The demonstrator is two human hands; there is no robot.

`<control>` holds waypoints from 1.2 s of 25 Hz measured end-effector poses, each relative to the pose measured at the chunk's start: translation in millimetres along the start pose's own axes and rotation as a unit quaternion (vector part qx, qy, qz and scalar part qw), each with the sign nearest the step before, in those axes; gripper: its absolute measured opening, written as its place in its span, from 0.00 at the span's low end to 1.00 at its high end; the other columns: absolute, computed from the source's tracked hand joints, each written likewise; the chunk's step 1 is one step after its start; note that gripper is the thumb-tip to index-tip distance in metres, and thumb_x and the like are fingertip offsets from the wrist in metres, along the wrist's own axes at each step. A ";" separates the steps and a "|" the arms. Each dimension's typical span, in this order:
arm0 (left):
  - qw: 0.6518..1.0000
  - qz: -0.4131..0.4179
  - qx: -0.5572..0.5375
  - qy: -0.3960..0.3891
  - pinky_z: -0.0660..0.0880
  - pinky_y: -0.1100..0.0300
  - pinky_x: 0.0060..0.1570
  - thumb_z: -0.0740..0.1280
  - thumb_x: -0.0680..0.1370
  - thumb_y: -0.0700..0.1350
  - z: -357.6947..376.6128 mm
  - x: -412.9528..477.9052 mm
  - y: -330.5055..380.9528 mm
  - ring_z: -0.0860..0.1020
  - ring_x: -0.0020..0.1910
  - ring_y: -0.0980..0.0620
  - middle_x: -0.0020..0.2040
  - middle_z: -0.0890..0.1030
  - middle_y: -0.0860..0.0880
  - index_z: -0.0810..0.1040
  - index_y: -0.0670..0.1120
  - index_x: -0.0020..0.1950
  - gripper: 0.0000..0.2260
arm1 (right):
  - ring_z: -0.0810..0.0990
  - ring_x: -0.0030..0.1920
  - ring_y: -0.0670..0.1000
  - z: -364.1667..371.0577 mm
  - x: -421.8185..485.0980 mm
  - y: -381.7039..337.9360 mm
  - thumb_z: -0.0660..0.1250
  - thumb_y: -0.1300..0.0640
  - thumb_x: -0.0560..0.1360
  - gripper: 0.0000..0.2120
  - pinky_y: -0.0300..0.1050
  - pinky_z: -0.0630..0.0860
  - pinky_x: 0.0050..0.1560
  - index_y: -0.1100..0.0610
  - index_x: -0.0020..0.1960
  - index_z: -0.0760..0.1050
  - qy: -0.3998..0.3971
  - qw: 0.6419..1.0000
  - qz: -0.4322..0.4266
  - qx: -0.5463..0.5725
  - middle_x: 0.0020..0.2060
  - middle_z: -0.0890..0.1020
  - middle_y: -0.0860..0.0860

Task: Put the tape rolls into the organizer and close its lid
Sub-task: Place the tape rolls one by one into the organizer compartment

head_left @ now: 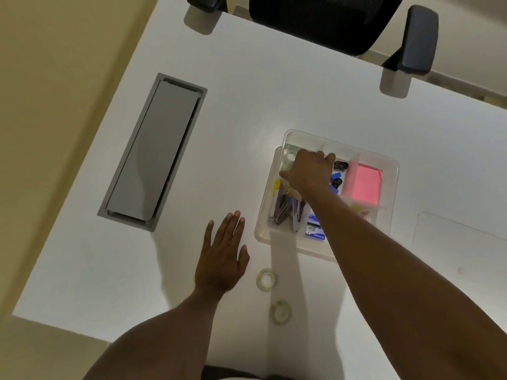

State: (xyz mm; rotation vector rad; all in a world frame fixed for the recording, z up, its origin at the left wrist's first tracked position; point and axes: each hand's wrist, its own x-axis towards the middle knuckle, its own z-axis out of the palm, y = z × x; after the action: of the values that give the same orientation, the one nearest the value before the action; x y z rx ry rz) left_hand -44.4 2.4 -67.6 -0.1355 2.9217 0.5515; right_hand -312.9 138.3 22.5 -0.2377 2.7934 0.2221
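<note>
A clear plastic organizer [389,171] stands open on the white desk, with dividers, pink sticky notes, staplers and clips inside. My right hand [310,171] reaches into its far left compartment, where a clear tape roll [289,155] lies beside the fingers; whether the hand grips anything is hidden. Two more clear tape rolls lie on the desk in front of the organizer: one [266,279] nearer it, one [280,311] closer to me. My left hand [222,256] rests flat on the desk, fingers spread, left of the rolls. The clear lid [461,237] lies to the organizer's right.
A grey cable hatch [152,152] is set into the desk at the left. A black office chair [329,20] with armrests stands at the far edge. The desk's left edge runs close to a beige wall.
</note>
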 end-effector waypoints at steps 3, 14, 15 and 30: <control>1.000 -0.002 0.004 -0.002 0.52 0.39 0.84 0.51 0.86 0.56 -0.9 -0.7 0.6 0.51 0.87 0.51 0.87 0.53 0.49 0.53 0.48 0.87 0.29 | 0.77 0.59 0.58 -1.7 -2.7 1.5 0.66 0.33 0.74 0.29 0.57 0.63 0.66 0.57 0.59 0.76 -0.001 1.000 -0.011 0.006 0.52 0.83 0.55; 1.000 0.014 0.008 0.023 0.49 0.39 0.85 0.53 0.86 0.55 -2.3 -0.8 0.4 0.51 0.87 0.49 0.87 0.55 0.48 0.54 0.47 0.86 0.29 | 0.77 0.46 0.54 12.5 -101.4 0.7 0.65 0.53 0.77 0.07 0.51 0.69 0.54 0.56 0.49 0.77 0.220 0.945 -0.041 0.238 0.42 0.80 0.52; 0.999 0.017 0.005 0.029 0.49 0.39 0.85 0.54 0.86 0.54 -2.8 -0.9 0.4 0.52 0.87 0.49 0.87 0.55 0.47 0.54 0.47 0.86 0.29 | 0.76 0.45 0.53 19.3 -116.9 -0.9 0.65 0.53 0.78 0.07 0.50 0.71 0.53 0.56 0.49 0.77 0.219 0.942 -0.047 0.249 0.42 0.80 0.52; 0.998 0.020 0.000 0.057 0.48 0.39 0.84 0.54 0.86 0.54 1.0 -4.4 1.4 0.52 0.87 0.50 0.87 0.56 0.48 0.55 0.48 0.86 0.29 | 0.72 0.65 0.52 142.9 -285.7 8.1 0.70 0.37 0.72 0.36 0.48 0.71 0.65 0.53 0.74 0.65 0.041 0.958 -0.020 0.285 0.68 0.74 0.51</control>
State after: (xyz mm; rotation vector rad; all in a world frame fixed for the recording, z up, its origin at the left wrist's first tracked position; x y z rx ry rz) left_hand -40.1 4.3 -67.2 -0.1122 3.0413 0.5673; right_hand -4.0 211.4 -14.5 -0.1603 2.7859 -0.6092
